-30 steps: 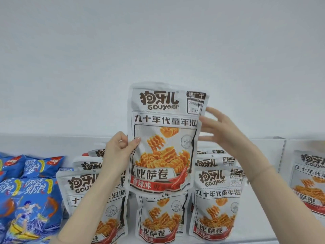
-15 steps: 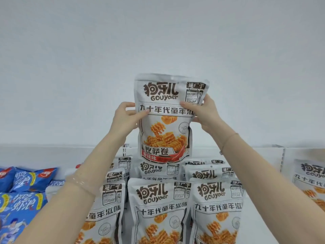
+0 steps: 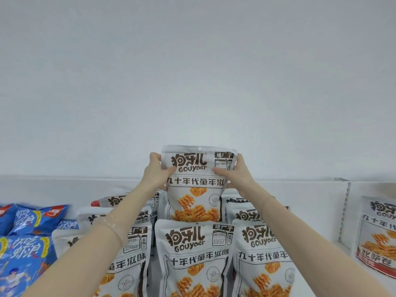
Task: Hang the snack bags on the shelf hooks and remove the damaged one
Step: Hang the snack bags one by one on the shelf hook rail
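Observation:
I hold a white Gouyaer snack bag point(image 3: 196, 189) upright at arm's length, at the back of the shelf. My left hand point(image 3: 157, 171) pinches its upper left corner and my right hand point(image 3: 234, 172) pinches its upper right corner. A small hang hole shows at the bag's top edge. Its lower part sits behind a front row of matching white snack bags point(image 3: 194, 258). No hook is visible behind it.
More white bags hang left point(image 3: 130, 249) and right point(image 3: 263, 254) of the middle one, with others behind. Blue snack bags point(image 3: 23, 249) fill the far left. A white divider point(image 3: 345, 211) separates another white bag point(image 3: 377, 236) at right. A plain white wall point(image 3: 192, 82) rises above.
Both hands slid up to the bag's top corners and pushed it farther back and lower in view, behind the front row. My head tilted up, showing more wall.

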The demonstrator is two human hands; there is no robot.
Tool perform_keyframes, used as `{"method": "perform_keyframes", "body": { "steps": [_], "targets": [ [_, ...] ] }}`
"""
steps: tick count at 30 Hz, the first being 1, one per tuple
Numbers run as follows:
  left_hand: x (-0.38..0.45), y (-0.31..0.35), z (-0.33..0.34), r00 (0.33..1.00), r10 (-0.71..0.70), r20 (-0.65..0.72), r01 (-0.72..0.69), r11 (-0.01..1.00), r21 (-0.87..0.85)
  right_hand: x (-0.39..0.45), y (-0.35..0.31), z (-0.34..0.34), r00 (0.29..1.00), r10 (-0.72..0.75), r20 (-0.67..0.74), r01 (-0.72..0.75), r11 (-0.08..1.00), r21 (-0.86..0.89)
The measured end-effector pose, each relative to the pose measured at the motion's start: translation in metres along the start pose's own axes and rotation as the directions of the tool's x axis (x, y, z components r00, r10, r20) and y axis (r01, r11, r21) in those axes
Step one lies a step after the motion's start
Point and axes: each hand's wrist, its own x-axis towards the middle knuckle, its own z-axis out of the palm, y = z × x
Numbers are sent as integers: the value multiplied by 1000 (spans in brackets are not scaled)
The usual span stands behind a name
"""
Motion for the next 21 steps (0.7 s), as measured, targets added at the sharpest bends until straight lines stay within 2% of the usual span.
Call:
{"method": "perform_keyframes", "body": {
  "steps": [2,4,8,11,13,15,17,19,21],
  "targets": [
    [0,-15,5,999,-21,26,20,999,48,0,10,1,994,2,-106,-21,983,-181],
    [2,-28,7,997,-61,45,56,993,102,1,22,0,989,22,-149,-67,951,-301],
    [4,-44,5,992,-123,38,111,966,232,5,33,-5,998,7,-64,-36,880,-474],
    [6,-53,6,994,-80,72,45,917,397,6,37,-5,998,20,66,31,728,-685],
    [8,-55,7,987,-45,156,-43,853,520,5,40,-1,992,39,119,76,569,-819],
    [10,-55,7,977,-40,208,-99,780,618,5,44,2,988,34,149,123,403,-907],
    [12,-55,7,969,-62,238,-126,706,697,5,47,4,984,10,178,168,286,-943],
    [13,-58,7,957,-103,271,-141,649,747,4,50,5,981,22,194,185,224,-957],
    [12,-65,9,948,-119,295,-156,634,757,4,55,5,978,56,200,183,222,-958]
  ]
}}
